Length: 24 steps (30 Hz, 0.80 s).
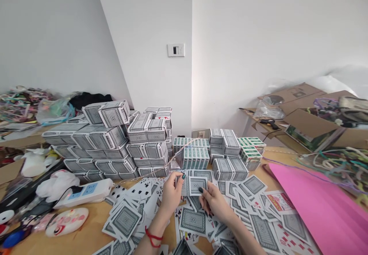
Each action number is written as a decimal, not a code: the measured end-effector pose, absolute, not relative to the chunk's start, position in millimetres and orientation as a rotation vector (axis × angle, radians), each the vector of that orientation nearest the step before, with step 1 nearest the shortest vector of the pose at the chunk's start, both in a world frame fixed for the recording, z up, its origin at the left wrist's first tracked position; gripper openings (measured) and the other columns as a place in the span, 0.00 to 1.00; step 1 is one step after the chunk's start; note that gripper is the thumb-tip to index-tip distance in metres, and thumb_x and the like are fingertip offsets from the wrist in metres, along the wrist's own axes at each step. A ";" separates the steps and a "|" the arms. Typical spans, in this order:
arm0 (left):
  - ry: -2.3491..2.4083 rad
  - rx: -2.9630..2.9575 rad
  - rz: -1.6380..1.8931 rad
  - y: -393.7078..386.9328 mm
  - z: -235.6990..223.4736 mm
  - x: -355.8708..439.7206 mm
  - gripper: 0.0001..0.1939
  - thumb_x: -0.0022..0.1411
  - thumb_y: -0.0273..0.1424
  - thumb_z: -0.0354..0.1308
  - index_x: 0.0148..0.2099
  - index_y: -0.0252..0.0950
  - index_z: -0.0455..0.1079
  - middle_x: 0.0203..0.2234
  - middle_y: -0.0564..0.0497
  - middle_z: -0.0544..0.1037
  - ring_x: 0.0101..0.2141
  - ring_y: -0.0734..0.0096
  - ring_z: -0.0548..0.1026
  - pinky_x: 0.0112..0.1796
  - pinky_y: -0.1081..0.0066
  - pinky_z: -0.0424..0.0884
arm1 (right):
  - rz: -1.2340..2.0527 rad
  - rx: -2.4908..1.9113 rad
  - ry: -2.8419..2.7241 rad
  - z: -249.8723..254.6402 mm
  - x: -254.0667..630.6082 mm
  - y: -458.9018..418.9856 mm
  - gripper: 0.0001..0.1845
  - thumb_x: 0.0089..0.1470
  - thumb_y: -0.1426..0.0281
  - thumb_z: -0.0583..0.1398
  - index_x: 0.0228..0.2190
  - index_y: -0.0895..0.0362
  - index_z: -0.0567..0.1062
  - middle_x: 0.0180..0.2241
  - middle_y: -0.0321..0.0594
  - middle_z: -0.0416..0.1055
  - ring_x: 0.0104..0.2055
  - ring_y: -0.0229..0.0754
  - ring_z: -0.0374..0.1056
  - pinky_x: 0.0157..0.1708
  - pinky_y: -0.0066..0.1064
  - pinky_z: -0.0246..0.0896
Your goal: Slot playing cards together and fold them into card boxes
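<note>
Face down between my hands is a grey-backed playing card (197, 183), pinched at its right edge by my right hand (215, 202), thumb on top. My left hand (173, 190) closes on another grey-patterned playing card (185, 188) just beside it, thumb along its upper edge; whether the two cards touch is unclear. Loose playing cards (193, 220) lie scattered under and around both hands, some face up, most face down. Folded card pieces (183, 246) stand at the bottom edge, partly cut off. A red string bracelet (153, 237) circles my left wrist.
Stacks of card-covered blocks (106, 138) rise at the left, with smaller blocks (230, 167) behind my right hand. Green-and-white card boxes (196, 157) stand between. Pink sheets (313, 205) cover the right side. A white power strip (89, 193), a mouse (67, 221) and cardboard boxes (313, 126) surround the work area.
</note>
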<state>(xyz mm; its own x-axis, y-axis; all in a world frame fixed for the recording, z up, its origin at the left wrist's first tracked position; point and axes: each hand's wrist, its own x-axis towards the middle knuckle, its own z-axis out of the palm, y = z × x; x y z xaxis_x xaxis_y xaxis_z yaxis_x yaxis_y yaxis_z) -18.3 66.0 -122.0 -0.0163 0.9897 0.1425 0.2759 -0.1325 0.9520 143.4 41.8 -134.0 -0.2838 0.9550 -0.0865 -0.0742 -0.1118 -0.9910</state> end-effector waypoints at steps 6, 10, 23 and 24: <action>1.370 1.516 1.208 63.2 -124.2 -10.9 0.12 0.59 0.41 0.47 0.36 0.39 0.63 0.17 0.58 0.64 0.13 0.77 0.62 0.17 0.75 0.60 | 1.560 -1.038 -1.314 -132.4 136.4 39.1 0.24 0.48 0.46 0.51 0.33 0.53 0.56 0.13 0.24 0.62 0.07 0.29 0.53 0.07 0.19 0.41; 1.211 1.295 1.191 65.6 -121.8 -8.9 0.17 0.56 0.41 0.52 0.45 0.40 0.61 0.24 0.55 0.69 0.16 0.77 0.64 0.18 0.76 0.62 | 1.526 -1.040 -1.286 -134.9 133.8 39.8 0.23 0.49 0.46 0.51 0.31 0.53 0.56 0.15 0.26 0.63 0.09 0.31 0.56 0.08 0.20 0.46; 1.218 1.128 1.301 72.9 -120.9 -17.3 0.16 0.55 0.46 0.49 0.33 0.39 0.54 0.15 0.58 0.69 0.10 0.78 0.60 0.13 0.76 0.55 | 0.430 -1.478 -1.896 -131.7 145.0 36.9 0.33 0.38 0.61 0.65 0.48 0.56 0.65 0.45 0.47 0.65 0.48 0.55 0.59 0.47 0.43 0.56; 1.215 1.130 1.304 72.6 -121.6 -17.1 0.16 0.56 0.47 0.48 0.33 0.39 0.54 0.16 0.58 0.70 0.09 0.79 0.60 0.13 0.76 0.55 | 0.420 -1.504 -1.912 -132.7 143.4 36.4 0.34 0.36 0.62 0.65 0.48 0.56 0.66 0.44 0.47 0.66 0.48 0.55 0.59 0.47 0.44 0.56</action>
